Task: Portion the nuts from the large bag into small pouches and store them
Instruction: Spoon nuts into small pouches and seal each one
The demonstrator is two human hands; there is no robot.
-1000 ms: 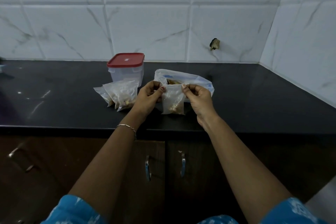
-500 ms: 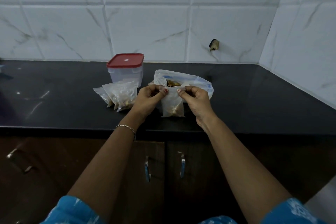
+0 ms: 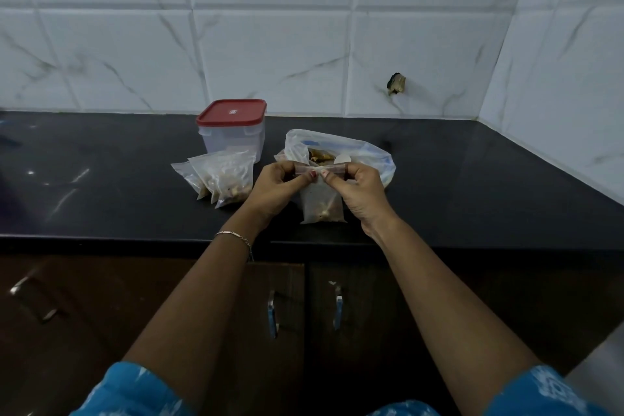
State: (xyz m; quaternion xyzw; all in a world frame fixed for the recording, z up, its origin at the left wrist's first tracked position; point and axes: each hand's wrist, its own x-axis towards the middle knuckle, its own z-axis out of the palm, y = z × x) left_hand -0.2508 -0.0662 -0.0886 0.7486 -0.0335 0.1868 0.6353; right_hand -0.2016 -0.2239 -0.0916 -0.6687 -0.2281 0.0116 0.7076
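Observation:
A small clear pouch (image 3: 322,204) with nuts in its bottom hangs upright over the black counter (image 3: 472,179). My left hand (image 3: 280,187) pinches the left part of its top strip, and my right hand (image 3: 359,192) pinches the right part; both thumbs meet at the middle. Behind the pouch lies the large clear bag (image 3: 358,154), open, with brown nuts showing in its mouth. To the left, filled small pouches (image 3: 224,176) lean together on the counter.
A clear plastic container with a red lid (image 3: 233,127) stands behind the filled pouches. White tiled walls close the back and the right side. Dark cabinet doors with metal handles (image 3: 337,306) run below the counter edge.
Both hands have drawn together along the pouch's top strip until the thumbs meet at its middle. The pouch hangs a little lower and closer to the counter edge.

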